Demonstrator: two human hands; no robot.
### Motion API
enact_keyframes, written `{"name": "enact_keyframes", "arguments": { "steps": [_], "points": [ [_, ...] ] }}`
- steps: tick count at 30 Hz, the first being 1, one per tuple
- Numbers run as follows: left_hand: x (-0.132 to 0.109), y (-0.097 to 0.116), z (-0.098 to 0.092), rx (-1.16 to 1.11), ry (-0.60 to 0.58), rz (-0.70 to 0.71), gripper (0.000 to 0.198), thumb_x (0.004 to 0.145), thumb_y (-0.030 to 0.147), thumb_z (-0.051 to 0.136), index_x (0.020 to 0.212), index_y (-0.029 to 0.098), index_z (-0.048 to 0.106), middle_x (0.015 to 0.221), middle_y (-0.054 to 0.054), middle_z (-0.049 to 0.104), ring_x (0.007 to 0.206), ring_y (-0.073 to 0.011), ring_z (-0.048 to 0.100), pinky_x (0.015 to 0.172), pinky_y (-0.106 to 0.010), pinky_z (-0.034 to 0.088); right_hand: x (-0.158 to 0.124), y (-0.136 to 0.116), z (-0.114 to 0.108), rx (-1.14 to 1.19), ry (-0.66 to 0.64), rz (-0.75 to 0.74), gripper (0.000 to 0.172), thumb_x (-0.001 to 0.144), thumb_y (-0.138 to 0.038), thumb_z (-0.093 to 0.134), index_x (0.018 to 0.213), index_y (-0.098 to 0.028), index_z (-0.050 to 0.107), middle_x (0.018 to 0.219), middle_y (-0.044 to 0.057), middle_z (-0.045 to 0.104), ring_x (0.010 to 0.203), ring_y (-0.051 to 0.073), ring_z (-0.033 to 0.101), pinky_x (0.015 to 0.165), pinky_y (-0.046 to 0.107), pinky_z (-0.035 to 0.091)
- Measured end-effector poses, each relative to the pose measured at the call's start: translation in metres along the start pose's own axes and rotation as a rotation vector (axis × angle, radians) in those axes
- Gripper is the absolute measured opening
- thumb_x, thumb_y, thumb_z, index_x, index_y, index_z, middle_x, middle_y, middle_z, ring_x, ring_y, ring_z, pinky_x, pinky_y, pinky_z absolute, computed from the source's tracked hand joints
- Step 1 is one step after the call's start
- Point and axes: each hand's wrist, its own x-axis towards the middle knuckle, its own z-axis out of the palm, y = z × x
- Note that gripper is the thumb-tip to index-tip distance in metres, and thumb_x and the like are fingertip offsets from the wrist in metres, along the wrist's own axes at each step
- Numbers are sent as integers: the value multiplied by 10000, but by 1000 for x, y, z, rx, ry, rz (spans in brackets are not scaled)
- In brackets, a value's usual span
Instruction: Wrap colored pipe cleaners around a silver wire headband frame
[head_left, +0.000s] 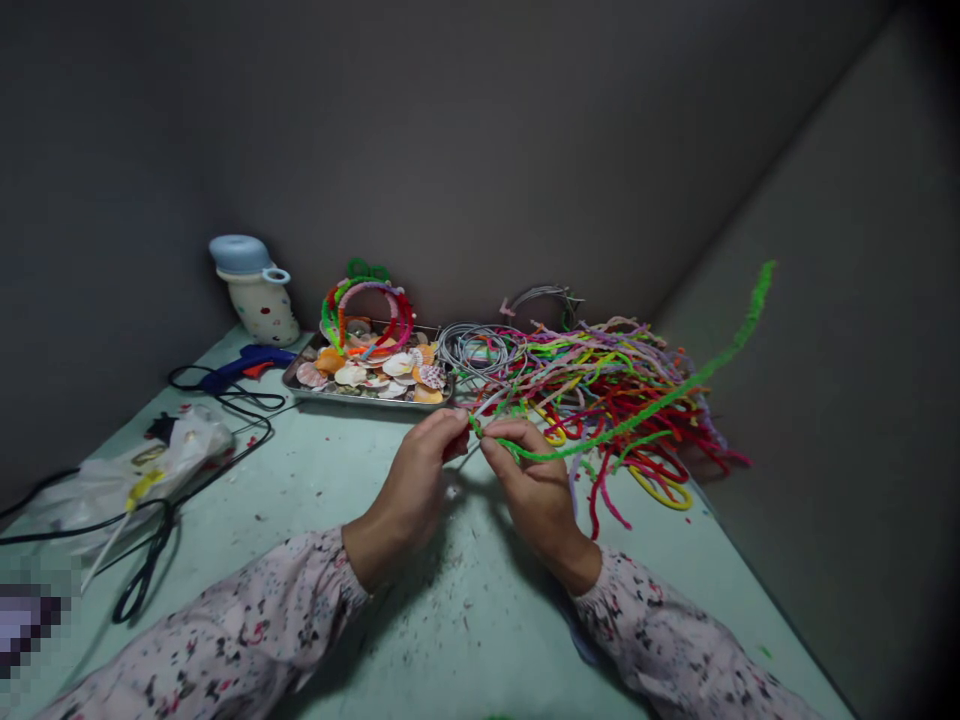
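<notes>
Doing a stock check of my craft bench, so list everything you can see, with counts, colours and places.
glue gun: one, blue, back left
jar: one, white with coloured spots, blue lid, back left corner
tray: one, metal, back centre
shells: many, cream and orange, in the tray
pipe cleaner rings: a few, multicoloured, on the tray
wire coil: one, grey, right of the tray
pipe cleaners: many, mixed colours, heaped at right
green pipe cleaner: one, green, in both hands
plastic bag: one, clear, left
scissors: one, black handles, front left
cable: one, black, left
table: one, pale green, under everything
left hand: one, speckled pink sleeve, pinching the green pipe cleaner
right hand: one, speckled pink sleeve, pinching the green pipe cleaner
</notes>
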Motion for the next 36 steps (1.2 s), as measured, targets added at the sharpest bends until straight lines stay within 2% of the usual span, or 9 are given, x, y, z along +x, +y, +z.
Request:
{"name": "enact_keyframes", "arguments": {
  "steps": [4,15,22,31,36],
  "points": [
    [-1,0,-1,34,17,-5,202,803,300,601,677,170,511,685,26,426,655,-115,366,626,-240,332,-1,-1,0,-6,-9,22,43,858,-243,619,888,-227,645,917,12,638,919,168,590,884,344,433],
    [-1,-3,-5,44,32,78,224,797,203,556,600,171,455,636,29,397,629,-113,346,600,-248,311,-2,-1,3,73,-56,85,43,851,-230,612,879,-236,644,897,-8,655,902,154,599,868,308,442],
    [-3,-1,1,-52,11,-1,229,816,286,597,650,167,492,658,34,409,627,-108,343,598,-241,313,0,0,4,119,-28,162,57,836,-269,628,872,-231,652,889,-3,663,893,160,600,852,309,454],
    [-3,-2,-4,81,40,68,286,833,304,578,612,176,450,638,31,390,626,-115,341,599,-252,308,-1,-4,4,120,-57,192,77,824,-287,633,852,-222,664,880,1,663,876,159,599,840,301,454],
    [-1,-2,-2,10,32,29,261,820,316,596,634,172,483,658,31,418,631,-111,370,612,-244,328,1,-2,4,137,-49,252,113,819,-320,637,854,-215,660,854,4,656,826,161,591,811,303,454]
  ]
}}
